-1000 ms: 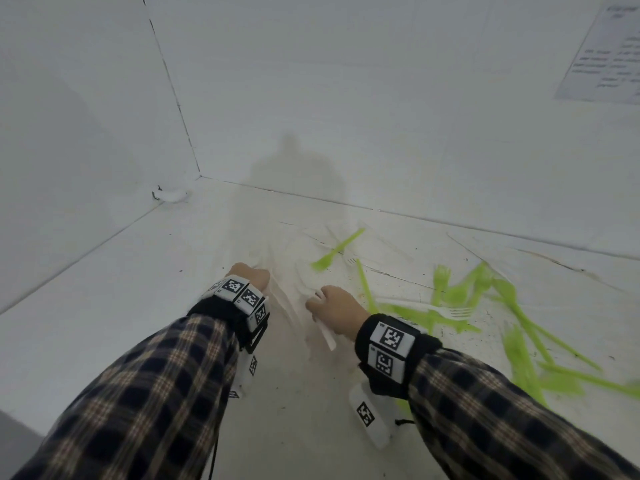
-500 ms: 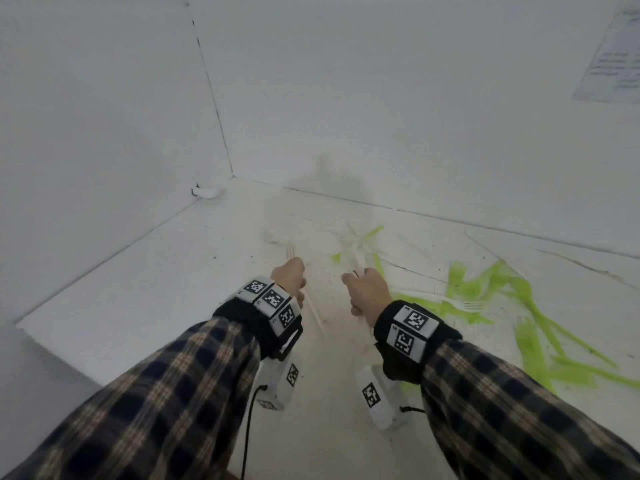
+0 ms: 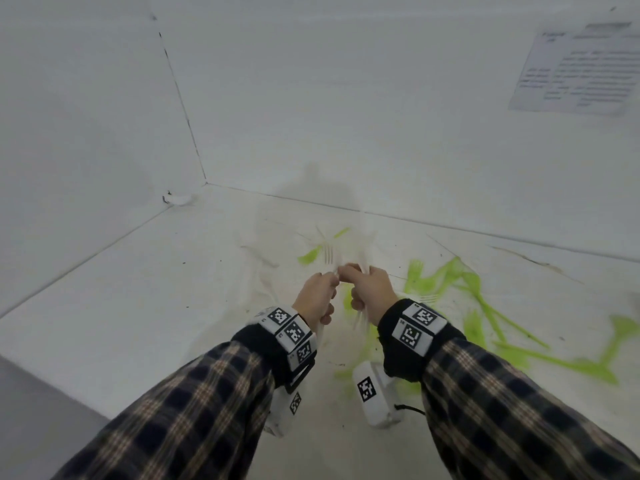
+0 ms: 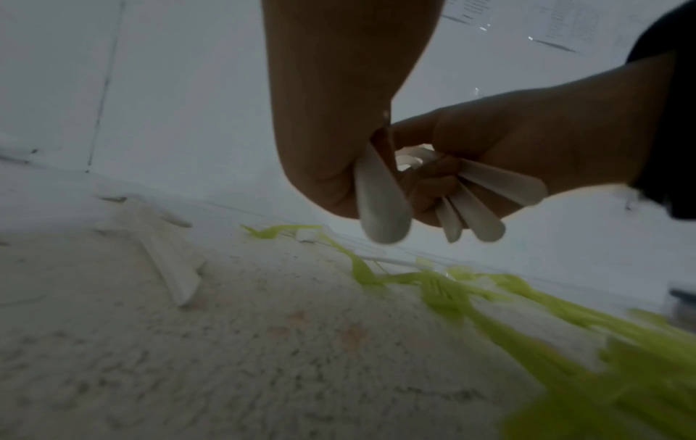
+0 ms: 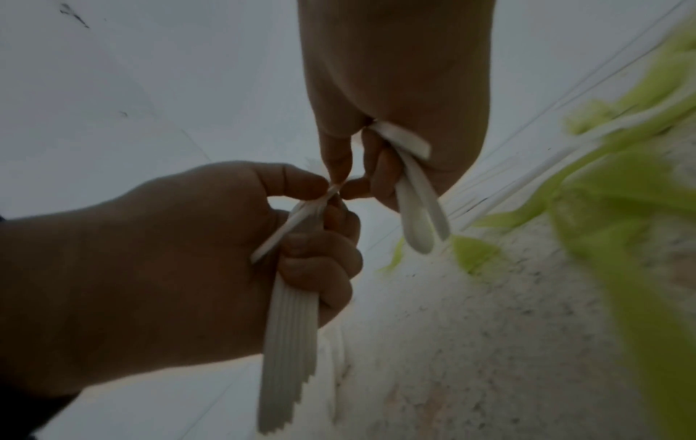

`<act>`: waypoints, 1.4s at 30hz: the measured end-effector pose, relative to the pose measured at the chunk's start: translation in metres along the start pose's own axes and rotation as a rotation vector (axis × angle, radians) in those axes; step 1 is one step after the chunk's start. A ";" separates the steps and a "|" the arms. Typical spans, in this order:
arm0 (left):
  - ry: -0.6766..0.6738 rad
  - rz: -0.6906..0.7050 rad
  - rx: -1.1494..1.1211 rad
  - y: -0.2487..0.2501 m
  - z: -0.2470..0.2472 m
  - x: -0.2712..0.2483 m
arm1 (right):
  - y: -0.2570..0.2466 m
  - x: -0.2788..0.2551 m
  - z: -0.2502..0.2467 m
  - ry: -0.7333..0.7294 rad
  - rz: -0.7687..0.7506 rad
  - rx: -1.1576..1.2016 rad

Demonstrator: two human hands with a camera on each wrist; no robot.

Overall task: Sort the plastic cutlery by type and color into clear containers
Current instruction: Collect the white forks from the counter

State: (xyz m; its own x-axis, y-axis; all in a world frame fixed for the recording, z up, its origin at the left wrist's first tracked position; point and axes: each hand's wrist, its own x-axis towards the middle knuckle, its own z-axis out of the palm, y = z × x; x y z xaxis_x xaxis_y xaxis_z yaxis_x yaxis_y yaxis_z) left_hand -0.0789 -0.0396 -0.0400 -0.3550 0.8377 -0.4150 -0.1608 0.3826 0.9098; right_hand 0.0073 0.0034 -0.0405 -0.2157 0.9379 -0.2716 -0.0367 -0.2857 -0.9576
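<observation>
Both hands (image 3: pixel 343 292) together above the floor (image 3: pixel 138 306); loose forks (image 3: pixel 485 306) scattered right; corner wall (image 3: pixel 346 98) behind

A bare, staged recording booth is suggested rather than any home or kitchen. White panel walls (image 3: pixel 346 98) are seen meeting at a corner seam, with a white, speckled and scuffed work surface (image 3: pixel 121 306) boxed in beneath them. A printed sheet (image 3: pixel 575 67) is fixed to the right-hand wall, its text too blurred to be read. Square black-and-white marker tags are worn on bands (image 3: pixel 417 323) at both wrists, and small white camera units (image 3: pixel 375 393) are strapped under them, which points to a data-capture set-up. A small white fitting (image 3: pixel 178 198) is noted at the foot of the corner. No furniture or household fixtures are shown.
</observation>
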 end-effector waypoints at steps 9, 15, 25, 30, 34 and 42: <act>0.086 0.038 -0.207 -0.008 0.011 0.004 | -0.002 -0.025 -0.015 -0.236 -0.111 -0.097; 0.047 0.077 -0.390 -0.018 0.008 -0.001 | 0.008 -0.025 -0.014 -0.279 -0.102 -0.162; -0.021 0.094 -0.346 -0.012 -0.027 0.001 | 0.016 -0.014 0.019 -0.147 -0.328 -0.373; -0.031 0.109 -0.346 -0.005 -0.051 0.009 | 0.013 -0.007 0.039 -0.120 -0.389 -0.383; -0.046 0.142 -0.323 -0.002 -0.070 0.019 | 0.010 -0.002 0.056 -0.133 -0.394 -0.482; -0.077 0.171 -0.320 -0.001 -0.092 0.030 | 0.016 0.004 0.089 -0.002 -0.318 -0.419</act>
State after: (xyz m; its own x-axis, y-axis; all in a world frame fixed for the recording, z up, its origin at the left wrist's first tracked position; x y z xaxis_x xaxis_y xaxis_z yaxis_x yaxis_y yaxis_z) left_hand -0.1740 -0.0508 -0.0537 -0.3332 0.9106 -0.2447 -0.3891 0.1036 0.9153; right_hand -0.0812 -0.0153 -0.0478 -0.2593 0.9650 0.0389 0.2928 0.1169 -0.9490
